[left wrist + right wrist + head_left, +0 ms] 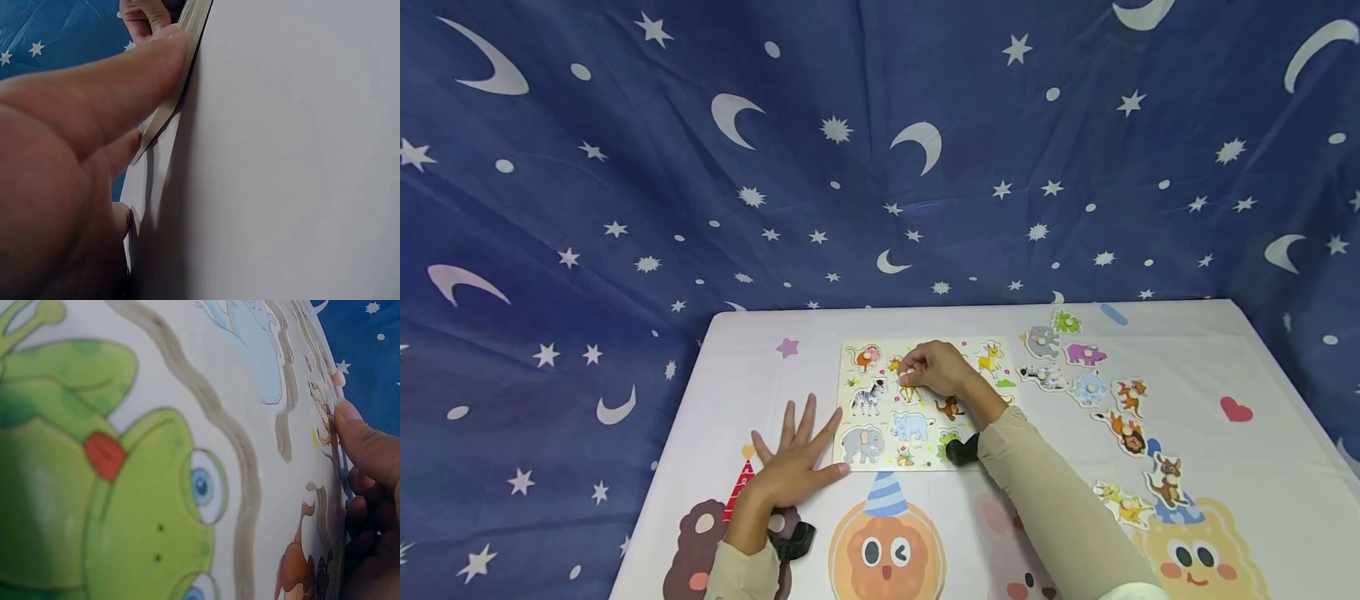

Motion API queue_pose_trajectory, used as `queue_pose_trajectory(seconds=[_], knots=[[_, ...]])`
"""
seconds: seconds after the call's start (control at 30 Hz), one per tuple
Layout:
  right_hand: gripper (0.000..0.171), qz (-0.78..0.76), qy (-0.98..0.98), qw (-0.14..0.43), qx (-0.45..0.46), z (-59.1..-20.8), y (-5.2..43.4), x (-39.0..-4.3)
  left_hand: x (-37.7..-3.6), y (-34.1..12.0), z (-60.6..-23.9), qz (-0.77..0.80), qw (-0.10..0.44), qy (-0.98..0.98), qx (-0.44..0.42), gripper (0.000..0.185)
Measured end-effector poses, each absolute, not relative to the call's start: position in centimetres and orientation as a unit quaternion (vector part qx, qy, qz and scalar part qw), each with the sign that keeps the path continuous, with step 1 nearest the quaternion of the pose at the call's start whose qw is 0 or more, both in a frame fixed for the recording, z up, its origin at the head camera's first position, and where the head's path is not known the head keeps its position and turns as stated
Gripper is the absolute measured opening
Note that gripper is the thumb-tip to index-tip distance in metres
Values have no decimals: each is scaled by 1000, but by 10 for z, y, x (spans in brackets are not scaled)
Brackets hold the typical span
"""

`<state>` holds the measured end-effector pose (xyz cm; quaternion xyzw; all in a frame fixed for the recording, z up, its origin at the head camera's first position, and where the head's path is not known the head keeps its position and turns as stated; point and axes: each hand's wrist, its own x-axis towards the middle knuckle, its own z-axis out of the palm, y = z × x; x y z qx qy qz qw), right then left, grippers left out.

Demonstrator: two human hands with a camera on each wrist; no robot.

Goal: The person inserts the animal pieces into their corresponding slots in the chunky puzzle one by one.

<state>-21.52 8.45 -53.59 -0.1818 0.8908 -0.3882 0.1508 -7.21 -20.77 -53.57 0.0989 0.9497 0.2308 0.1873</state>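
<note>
A flat puzzle board [844, 392] with animal pictures lies on the table. My left hand [793, 471] rests at its left edge with fingers spread, the thumb at the front left corner; in the left wrist view that thumb [125, 94] lies against the board's edge. Over the upper middle of the board, my right hand [936, 368] pinches a giraffe puzzle piece [912, 393] between thumb and fingers, partly covering it. The right wrist view shows the right thumb [369, 440] low by the giraffe, beyond the large frog picture [144, 519].
Several loose animal pieces lie right of the board, among them an elephant [1042, 342], a purple hippo [1086, 355], a zebra [1043, 378], a lion [1127, 435] and a kangaroo [1167, 482]. A blue star-patterned curtain [820, 183] hangs behind the table.
</note>
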Motion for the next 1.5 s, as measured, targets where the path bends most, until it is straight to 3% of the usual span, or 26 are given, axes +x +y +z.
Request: queue_pose_trajectory(seconds=[0.6, 0.87, 1.17, 1.5], knots=[[15, -387, 889, 138, -202, -539, 90, -216, -71, -204, -537, 234, 173, 951, 105, 86], [18, -475, 851, 146, -172, -529, 102, -213, -72, -206, -539, 226, 182, 952, 98, 86], [30, -515, 844, 108, -107, -496, 152, -208, -72, -208, -538, 226, 182, 952, 99, 87], [37, -441, 894, 61, -48, -474, 225, -193, -72, -208, -537, 229, 185, 951, 97, 86]])
